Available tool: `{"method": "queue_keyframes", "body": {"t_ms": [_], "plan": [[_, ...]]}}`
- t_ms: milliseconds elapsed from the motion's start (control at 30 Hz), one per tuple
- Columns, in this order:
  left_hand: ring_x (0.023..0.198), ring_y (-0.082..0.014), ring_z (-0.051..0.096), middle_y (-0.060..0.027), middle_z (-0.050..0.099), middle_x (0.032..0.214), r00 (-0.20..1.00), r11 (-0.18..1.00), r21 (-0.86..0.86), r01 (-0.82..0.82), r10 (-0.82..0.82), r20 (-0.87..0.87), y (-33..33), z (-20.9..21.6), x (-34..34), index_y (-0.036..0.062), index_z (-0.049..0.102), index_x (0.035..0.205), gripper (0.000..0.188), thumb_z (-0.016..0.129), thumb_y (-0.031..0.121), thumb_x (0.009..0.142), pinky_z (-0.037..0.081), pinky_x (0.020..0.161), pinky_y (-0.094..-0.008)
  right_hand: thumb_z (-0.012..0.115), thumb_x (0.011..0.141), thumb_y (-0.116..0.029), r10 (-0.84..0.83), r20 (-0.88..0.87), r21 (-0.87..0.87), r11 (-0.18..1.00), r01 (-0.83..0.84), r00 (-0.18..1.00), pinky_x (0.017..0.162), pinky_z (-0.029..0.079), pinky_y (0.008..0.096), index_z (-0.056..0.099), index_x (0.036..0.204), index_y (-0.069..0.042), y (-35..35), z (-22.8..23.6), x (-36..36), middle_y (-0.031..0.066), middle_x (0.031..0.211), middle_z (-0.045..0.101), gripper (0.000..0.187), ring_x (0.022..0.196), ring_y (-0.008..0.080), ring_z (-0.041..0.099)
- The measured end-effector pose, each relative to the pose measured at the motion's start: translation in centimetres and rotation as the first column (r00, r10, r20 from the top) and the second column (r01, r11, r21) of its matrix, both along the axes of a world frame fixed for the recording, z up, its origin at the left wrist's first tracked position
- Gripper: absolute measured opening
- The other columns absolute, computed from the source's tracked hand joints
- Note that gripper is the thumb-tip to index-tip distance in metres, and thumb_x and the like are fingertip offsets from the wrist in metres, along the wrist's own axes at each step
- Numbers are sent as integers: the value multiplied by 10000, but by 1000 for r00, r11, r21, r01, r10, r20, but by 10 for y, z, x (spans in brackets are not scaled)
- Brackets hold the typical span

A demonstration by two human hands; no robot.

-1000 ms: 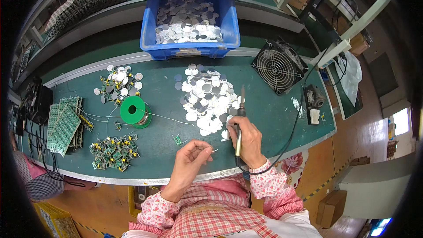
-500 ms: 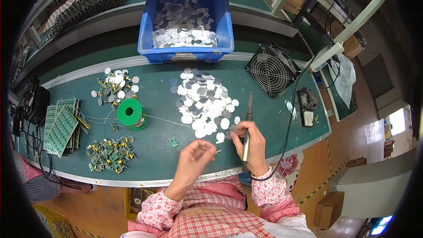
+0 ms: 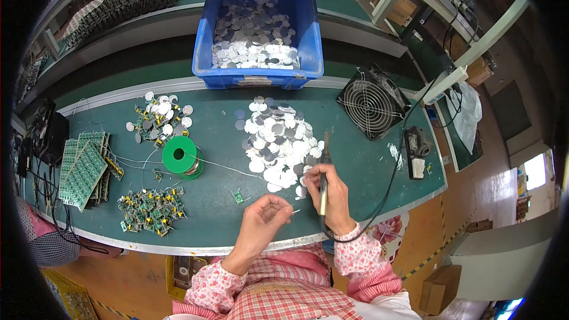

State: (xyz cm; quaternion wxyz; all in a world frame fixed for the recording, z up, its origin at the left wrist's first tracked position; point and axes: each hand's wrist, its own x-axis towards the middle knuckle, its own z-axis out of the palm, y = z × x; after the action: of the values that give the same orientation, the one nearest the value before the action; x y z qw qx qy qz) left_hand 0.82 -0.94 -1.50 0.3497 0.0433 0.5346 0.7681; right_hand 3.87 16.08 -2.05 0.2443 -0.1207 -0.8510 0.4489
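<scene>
My right hand (image 3: 333, 192) grips a soldering iron (image 3: 324, 173) upright, its tip pointing away toward a heap of round silver discs (image 3: 276, 142) on the green bench. My left hand (image 3: 262, 218) pinches the end of a thin solder wire (image 3: 228, 168) that runs back to a green spool (image 3: 181, 157). A small green circuit board (image 3: 238, 197) lies on the mat just left of my left hand. The two hands are close together near the front edge.
A blue bin (image 3: 259, 24) of silver discs stands at the back. A small fan (image 3: 371, 104) and an iron stand (image 3: 416, 153) sit at the right. Green boards (image 3: 83, 166), small assembled parts (image 3: 150, 208) and wired discs (image 3: 158, 117) lie at the left. Another person's sleeve (image 3: 41, 237) shows far left.
The iron in my right hand has swung from tilted to nearly upright. My left hand stays pinched on the wire near the front edge; the view has shifted slightly.
</scene>
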Motion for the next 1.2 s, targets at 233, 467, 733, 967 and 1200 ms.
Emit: {"method": "queue_keyframes", "body": {"t_ms": [233, 467, 733, 967, 1200], "plan": [[755, -98, 599, -43, 639, 863, 1000, 1000, 10, -7, 7, 10, -7, 3, 2, 10, 578, 952, 88, 625, 36, 883, 468, 695, -217, 739, 701, 21, 180, 6, 494, 855, -159, 984, 714, 463, 335, 624, 908, -58, 5, 11, 16, 40, 835, 677, 249, 773, 239, 624], [762, -95, 596, -37, 640, 868, 1000, 1000, 9, 15, -15, -11, -6, 3, 1, 14, 578, 946, 88, 632, 40, 882, 468, 699, -221, 784, 674, -53, -80, -43, 422, 902, 91, 996, 678, 422, 354, 598, 920, -77, -1, -10, 29, 79, 842, 612, 310, 789, 266, 568], [765, -75, 589, -29, 640, 861, 1000, 1000, -6, 12, -12, 3, -5, 6, 3, 14, 575, 936, 74, 624, 47, 893, 460, 700, -208, 783, 692, -68, -280, 24, 581, 785, 215, 960, 695, 401, 353, 578, 924, -63, 5, 5, 43, 65, 836, 604, 310, 776, 253, 552], [1012, -263, 595, -155, 623, 1083, 544, 882, -455, -122, -324, -774, 17, 7, 10, 6, 562, 945, 126, 618, 31, 836, 461, 881, -380, 773, 712, -76, -222, 44, 458, 871, 177, 974, 726, 394, 349, 562, 952, -57, 8, -4, 43, 77, 843, 592, 320, 793, 257, 556], [1169, -365, 518, -236, 556, 1207, 94, 798, -564, -211, -558, -825, 32, -13, 52, -40, 520, 972, 165, 514, 45, 832, 376, 1036, -451, 703, 752, 47, -191, -31, 161, 968, 194, 981, 638, 469, 324, 541, 1013, -43, 12, -12, 49, 119, 846, 558, 319, 736, 236, 592]]}}
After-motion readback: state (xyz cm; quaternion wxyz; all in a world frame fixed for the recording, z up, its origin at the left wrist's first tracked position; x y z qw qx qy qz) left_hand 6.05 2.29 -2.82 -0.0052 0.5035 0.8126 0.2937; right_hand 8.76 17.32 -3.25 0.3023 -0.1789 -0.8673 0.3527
